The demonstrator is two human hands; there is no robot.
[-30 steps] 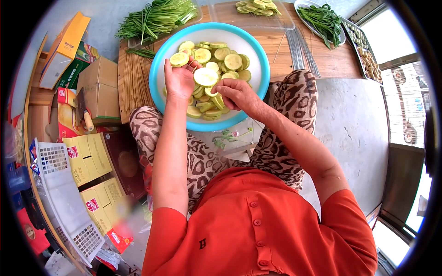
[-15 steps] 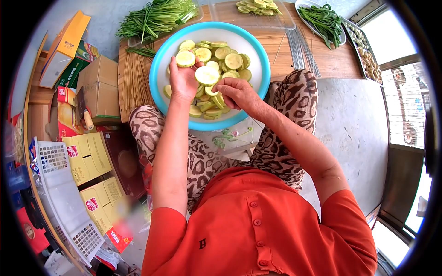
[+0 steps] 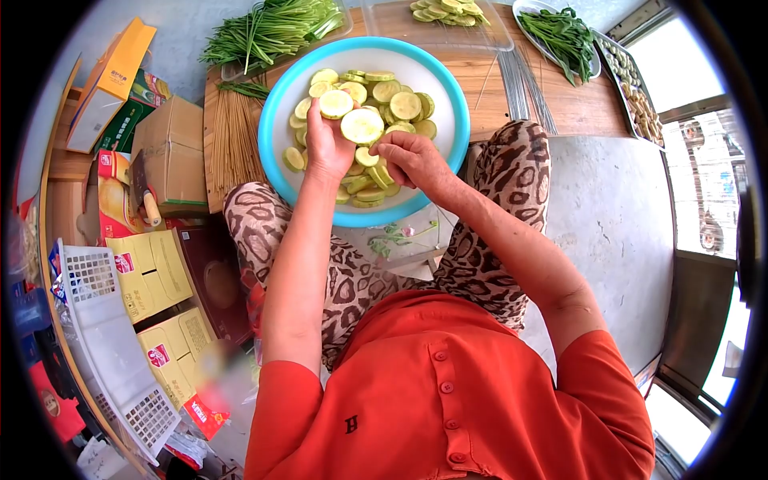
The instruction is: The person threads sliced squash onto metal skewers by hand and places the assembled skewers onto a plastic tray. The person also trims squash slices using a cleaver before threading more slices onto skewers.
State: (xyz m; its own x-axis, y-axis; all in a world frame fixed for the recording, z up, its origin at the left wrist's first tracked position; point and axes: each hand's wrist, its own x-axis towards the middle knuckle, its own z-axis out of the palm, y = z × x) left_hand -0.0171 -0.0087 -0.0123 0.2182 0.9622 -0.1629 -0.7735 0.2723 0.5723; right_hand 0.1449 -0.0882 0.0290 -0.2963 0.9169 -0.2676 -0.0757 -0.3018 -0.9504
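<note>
A white bowl with a blue rim (image 3: 270, 104) sits in front of me, full of round zucchini slices (image 3: 406, 106). My left hand (image 3: 328, 148) is over its left side, palm up, with its fingers curled round zucchini slices (image 3: 335, 104). A large pale slice (image 3: 362, 126) stands between my two hands. Closed in a pinch, my right hand (image 3: 412, 162) is just right of that slice. Its fingers seem to grip a thin skewer, mostly hidden; a fine line shows below the wrist. Smaller slices lie under the fingertips.
Bamboo sticks (image 3: 232, 140) lie left of the bowl, metal skewers (image 3: 524, 88) to its right. Behind are green stalks (image 3: 272, 32), a tub of slices (image 3: 448, 12), leafy greens (image 3: 564, 40) and a tray of skewered food (image 3: 636, 96). A cleaver (image 3: 150, 206) leans by cartons.
My left hand has moved slightly right, towards my right hand, carrying its slices along. More slices show at the bowl's left side. My right hand has hardly moved.
</note>
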